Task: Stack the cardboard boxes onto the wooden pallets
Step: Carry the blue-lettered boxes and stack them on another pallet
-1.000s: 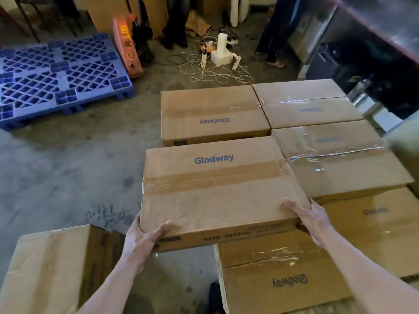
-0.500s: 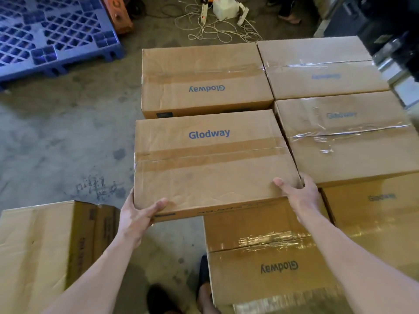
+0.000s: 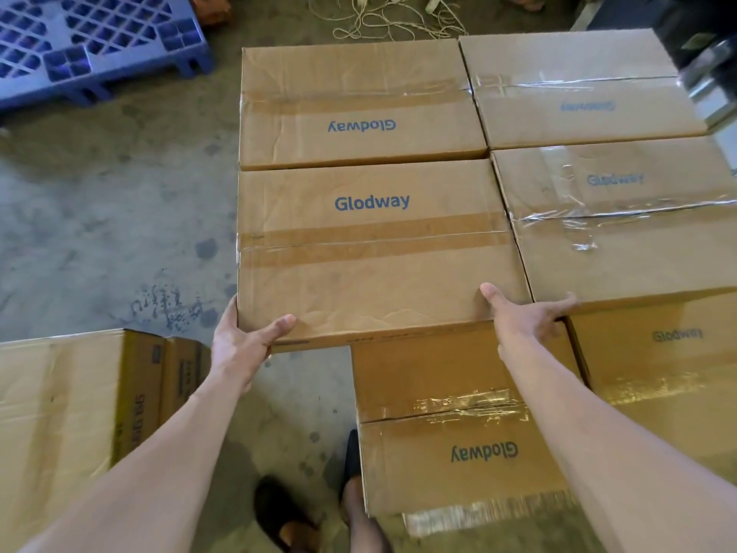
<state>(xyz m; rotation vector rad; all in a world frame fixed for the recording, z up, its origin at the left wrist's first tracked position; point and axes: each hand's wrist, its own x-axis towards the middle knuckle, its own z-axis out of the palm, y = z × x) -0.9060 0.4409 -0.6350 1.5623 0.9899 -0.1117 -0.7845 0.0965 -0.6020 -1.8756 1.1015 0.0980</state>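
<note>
Gripping the near corners of a cardboard box (image 3: 371,249) printed with Glodway, both hands are holding it level with the top layer of a stack. The left hand (image 3: 239,345) is clamping its grip on the near left corner, thumb lying on the top face and fingers hidden beneath. The right hand (image 3: 522,317) is clamping its grip on the near right corner, thumb on top and fingers reaching round the corner. The box is lying flat, its far edge touching a second box (image 3: 359,105) and its right side just beside a taped box (image 3: 622,221). A fourth box (image 3: 574,89) is sitting at the far right. The held box's near edge is overlapping a near lower box (image 3: 458,425), which is lying beside a right lower box (image 3: 658,353). On the concrete floor (image 3: 99,213) a side box (image 3: 56,413) is standing just beside the left forearm. A blue plastic pallet (image 3: 99,45) is lying well apart at far left, loose cords (image 3: 391,18) are trailing beyond the stack, and a dark shoe (image 3: 287,520) is showing between the arms.
</note>
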